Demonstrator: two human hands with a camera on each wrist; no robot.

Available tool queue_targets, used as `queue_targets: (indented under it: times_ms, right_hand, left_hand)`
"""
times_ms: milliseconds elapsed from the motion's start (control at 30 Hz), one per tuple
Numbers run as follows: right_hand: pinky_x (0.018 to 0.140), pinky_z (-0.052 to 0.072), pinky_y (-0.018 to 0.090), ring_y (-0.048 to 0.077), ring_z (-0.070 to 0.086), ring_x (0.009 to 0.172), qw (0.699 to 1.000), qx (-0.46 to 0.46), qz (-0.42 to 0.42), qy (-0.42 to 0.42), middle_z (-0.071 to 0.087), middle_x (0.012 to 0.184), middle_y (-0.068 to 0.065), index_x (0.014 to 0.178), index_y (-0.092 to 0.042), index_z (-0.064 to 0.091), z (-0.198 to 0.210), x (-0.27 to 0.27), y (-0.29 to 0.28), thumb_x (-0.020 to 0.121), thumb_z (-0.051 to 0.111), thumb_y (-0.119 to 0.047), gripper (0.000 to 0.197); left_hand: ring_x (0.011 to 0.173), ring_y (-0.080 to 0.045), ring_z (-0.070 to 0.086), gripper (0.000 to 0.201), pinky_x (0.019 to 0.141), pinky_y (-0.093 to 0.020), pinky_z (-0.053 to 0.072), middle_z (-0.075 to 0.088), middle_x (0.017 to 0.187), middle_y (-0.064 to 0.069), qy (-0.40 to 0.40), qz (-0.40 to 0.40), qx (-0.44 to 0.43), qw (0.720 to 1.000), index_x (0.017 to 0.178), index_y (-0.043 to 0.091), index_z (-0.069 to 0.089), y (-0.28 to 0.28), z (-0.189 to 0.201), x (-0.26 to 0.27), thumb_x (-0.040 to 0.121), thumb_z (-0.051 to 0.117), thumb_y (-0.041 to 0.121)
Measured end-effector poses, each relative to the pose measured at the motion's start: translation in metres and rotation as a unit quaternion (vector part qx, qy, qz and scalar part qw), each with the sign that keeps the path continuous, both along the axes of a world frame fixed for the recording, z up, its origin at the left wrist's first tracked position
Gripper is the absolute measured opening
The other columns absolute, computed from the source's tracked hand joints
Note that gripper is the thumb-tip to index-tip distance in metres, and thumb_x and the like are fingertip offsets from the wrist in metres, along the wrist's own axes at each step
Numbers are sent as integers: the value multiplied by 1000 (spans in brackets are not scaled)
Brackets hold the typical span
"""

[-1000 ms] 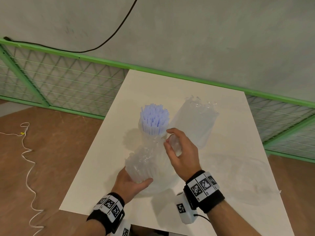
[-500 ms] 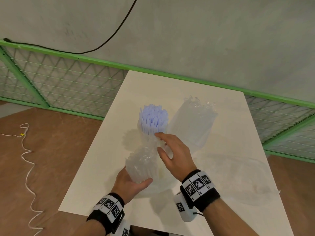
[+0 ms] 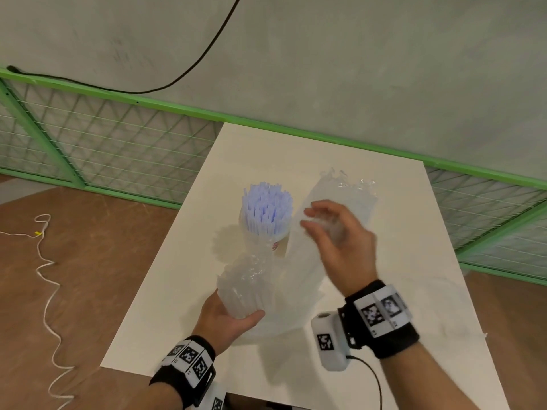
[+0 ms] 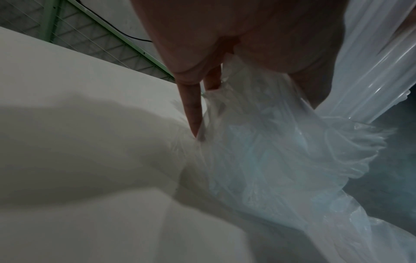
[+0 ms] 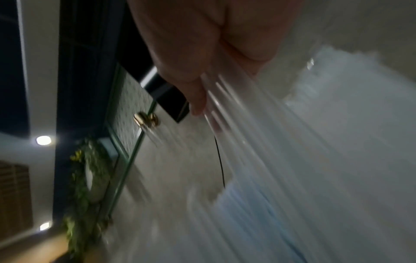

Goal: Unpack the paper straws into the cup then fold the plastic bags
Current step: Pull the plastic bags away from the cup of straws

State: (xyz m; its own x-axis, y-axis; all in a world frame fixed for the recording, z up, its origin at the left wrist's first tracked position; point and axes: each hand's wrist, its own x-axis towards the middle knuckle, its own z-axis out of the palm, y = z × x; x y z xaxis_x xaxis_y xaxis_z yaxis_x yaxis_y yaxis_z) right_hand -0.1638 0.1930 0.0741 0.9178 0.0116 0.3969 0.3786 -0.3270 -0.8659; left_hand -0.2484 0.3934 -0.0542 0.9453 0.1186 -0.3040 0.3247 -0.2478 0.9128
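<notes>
A cup (image 3: 279,242) packed with upright pale blue paper straws (image 3: 266,210) stands mid-table. Leaning from it toward me is a bunched clear plastic bag (image 3: 247,281); my left hand (image 3: 231,321) grips its near end from below. In the left wrist view my fingers (image 4: 191,110) lie against the crumpled bag (image 4: 270,156). My right hand (image 3: 334,232), blurred, is raised right of the cup with curled fingers pinching a stretched sheet of the bag's film (image 3: 302,270). The right wrist view shows the film (image 5: 292,142) streaming from that hand (image 5: 198,74).
A second clear bag (image 3: 352,196) lies on the white table (image 3: 177,291) behind my right hand. Faint flat plastic (image 3: 420,294) covers the table's right side. A green mesh fence (image 3: 103,149) runs behind; a white cord (image 3: 47,276) trails on the floor at left.
My right hand has risen from beside the cup's base and moved up and right, drawing the plastic film out with it. My left hand has kept its grip in place.
</notes>
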Motion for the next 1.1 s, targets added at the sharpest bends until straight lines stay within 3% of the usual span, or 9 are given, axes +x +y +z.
queue_targets:
  times_ms: [100,300,533,600,700,767,867,1000,1100]
  right_hand:
    - [83,56,55,27,69,99,995,84,-16,-44,73,100,9,106,-7,64,41,10,-18,83,74,-1,26]
    - [82,56,53,47,64,100,970,152,-27,-188,63,109,26,114,-5,55,121,34,-64,91,64,1,25]
    - [81,58,49,35,70,91,991,113,-17,-66,67,110,18,121,-7,56,82,80,-76,91,63,-2,31]
    - [88,55,51,28,69,100,998,52,-14,-38,70,111,7,115,-18,62,59,88,-73,89,68,-12,28]
    - [103,45,32,8,61,111,986,-152,-48,-53,68,120,-8,115,-22,67,30,93,-70,88,71,-22,26]
    - [107,35,25,11,54,120,955,-285,-22,-79,61,132,-8,123,-22,64,14,96,-72,90,69,-30,34]
    - [113,32,40,25,42,135,895,-438,49,-70,49,146,-4,138,-22,53,-7,97,-76,95,56,-43,48]
    - [116,19,46,18,10,150,814,-574,85,-16,24,158,-16,152,-33,28,-16,88,-81,95,18,-59,63]
    - [116,10,50,15,-1,151,806,-588,72,6,13,161,-20,152,-38,21,-7,83,-79,90,18,-70,69]
  left_hand:
    - [86,4,67,48,75,-14,50,73,93,11,0,-6,3,1000,99,35,64,0,1,0,62,92,23]
    - [87,3,67,52,78,-17,51,73,95,9,11,-5,-1,1000,105,30,64,0,1,1,61,92,28]
    - [91,-3,67,52,78,-18,51,72,96,11,9,-4,-9,1000,100,38,59,0,4,0,61,92,26]
    - [92,-4,66,53,78,-18,50,71,97,10,10,-4,-8,1000,99,38,58,-1,4,1,60,92,26]
    - [91,-2,65,54,76,-15,49,70,96,10,12,-2,-9,1000,98,39,57,-1,5,1,60,92,25]
    - [90,0,65,54,78,-17,50,70,95,10,13,2,-11,1000,98,38,57,-1,4,1,60,92,24]
    - [91,0,66,55,85,-23,52,71,97,9,15,4,-13,1000,100,37,58,0,3,0,60,93,24]
    - [90,3,66,56,83,-21,52,72,97,10,16,2,-17,1000,102,37,58,0,2,1,59,92,25]
    - [92,-1,67,57,88,-26,53,73,98,9,18,2,-18,1000,105,35,60,1,1,0,59,92,28]
